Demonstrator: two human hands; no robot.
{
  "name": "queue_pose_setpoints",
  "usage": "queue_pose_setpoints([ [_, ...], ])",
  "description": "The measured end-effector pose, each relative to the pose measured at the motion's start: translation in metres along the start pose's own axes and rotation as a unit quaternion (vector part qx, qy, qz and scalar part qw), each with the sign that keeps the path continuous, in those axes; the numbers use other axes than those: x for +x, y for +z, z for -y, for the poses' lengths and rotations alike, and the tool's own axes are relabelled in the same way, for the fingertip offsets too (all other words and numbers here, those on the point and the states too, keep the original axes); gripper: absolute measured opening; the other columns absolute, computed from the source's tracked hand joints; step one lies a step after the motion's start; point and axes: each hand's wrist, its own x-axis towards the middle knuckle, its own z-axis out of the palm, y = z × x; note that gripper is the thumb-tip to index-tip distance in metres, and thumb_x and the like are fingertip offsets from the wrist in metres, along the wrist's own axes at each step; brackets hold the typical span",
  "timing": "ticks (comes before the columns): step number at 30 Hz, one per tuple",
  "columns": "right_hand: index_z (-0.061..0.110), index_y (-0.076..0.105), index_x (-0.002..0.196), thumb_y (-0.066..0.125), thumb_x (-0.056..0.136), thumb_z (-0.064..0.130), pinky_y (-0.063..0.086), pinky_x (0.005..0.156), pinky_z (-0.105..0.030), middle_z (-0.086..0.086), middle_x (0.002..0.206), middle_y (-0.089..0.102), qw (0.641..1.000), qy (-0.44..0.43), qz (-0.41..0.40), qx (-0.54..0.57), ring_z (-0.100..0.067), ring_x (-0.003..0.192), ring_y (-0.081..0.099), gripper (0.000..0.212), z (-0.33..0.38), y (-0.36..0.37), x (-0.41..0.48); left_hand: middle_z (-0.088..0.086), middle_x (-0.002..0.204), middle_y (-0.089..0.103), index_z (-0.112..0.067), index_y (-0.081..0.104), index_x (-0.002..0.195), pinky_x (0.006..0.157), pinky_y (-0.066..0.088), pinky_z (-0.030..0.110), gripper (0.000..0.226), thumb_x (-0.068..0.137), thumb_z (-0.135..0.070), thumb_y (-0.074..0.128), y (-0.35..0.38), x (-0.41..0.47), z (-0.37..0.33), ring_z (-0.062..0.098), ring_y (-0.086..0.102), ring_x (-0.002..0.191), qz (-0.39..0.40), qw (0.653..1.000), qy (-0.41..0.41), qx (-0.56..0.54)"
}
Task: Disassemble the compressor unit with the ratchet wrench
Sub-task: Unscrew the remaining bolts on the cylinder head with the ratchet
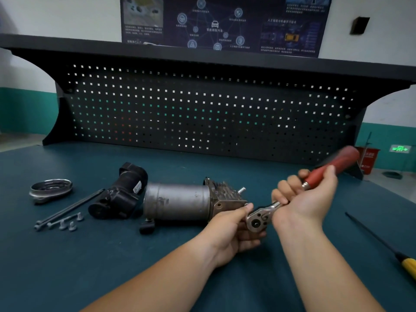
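A ratchet wrench (pixel 292 199) is gripped by its red handle in the right hand (pixel 308 197), its head steadied by left hand (pixel 234 230) fingers against the compressor unit (pixel 180 201) lying on the bench (pixel 67 266); a fastener there apparently needs loosening next.

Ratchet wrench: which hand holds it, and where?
Right hand grips the red-handled chrome ratchet wrench where the handle meets the shank; left hand steadies its round head at the grey metal compressor unit.

I note a workshop: teal workbench (pixel 67 255) backed by a black pegboard (pixel 202 113), automotive poster (pixel 225 23) above, 1 yellow-handled screwdriver (pixel 382 242) lying on it.
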Motion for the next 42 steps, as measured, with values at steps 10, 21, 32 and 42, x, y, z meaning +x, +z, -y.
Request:
queue_pose_setpoints([
  [10,0.014,0.043,0.066,0.043,0.081,0.064,0.019,0.034,-0.011,0.012,0.04,0.027,0.934,-0.029,0.266,-0.238,-0.003,0.031,0.02,0.052,-0.007,0.005,-0.004,-0.004,0.064,0.067,-0.02,0.065,0.083,0.045,0.048,0.017,0.02,0.091,-0.035,0.056,0.0,-0.008,0.001,0.01,0.067,0.054,0.017,0.998,-0.024,0.046],
  [21,0.007,0.049,0.071,0.047,0.081,0.052,0.022,0.033,-0.014,0.011,0.039,0.032,0.864,-0.039,0.39,-0.315,0.0,0.031,0.025,0.047,-0.015,0.011,-0.012,0.0,0.074,0.07,-0.017,0.067,0.083,0.044,0.048,0.018,0.017,0.093,-0.026,0.057,-0.005,-0.003,0.001,0.016,0.071,0.069,-0.001,0.998,-0.03,0.061],
  [32,0.021,0.046,0.08,0.036,0.099,0.045,0.02,0.036,-0.015,0.014,0.046,0.032,0.987,-0.114,0.011,-0.111,-0.003,0.037,0.024,0.033,-0.013,0.003,-0.008,-0.005,0.057,0.066,-0.018,0.061,0.078,0.046,0.047,0.016,0.018,0.092,-0.026,0.054,-0.001,0.0,0.0,0.008,0.064,0.049,0.013,1.0,-0.018,0.015],
  [42,0.017,0.06,0.091,0.06,0.086,0.04,0.026,0.038,-0.011,0.014,0.044,0.038,0.874,-0.11,0.352,-0.316,0.002,0.038,0.031,0.024,-0.024,0.008,-0.009,-0.005,0.05,0.059,-0.018,0.063,0.061,0.047,0.048,0.017,0.038,0.095,-0.018,0.047,-0.002,0.001,0.005,0.008,0.061,0.046,0.021,0.998,-0.018,0.048],
])
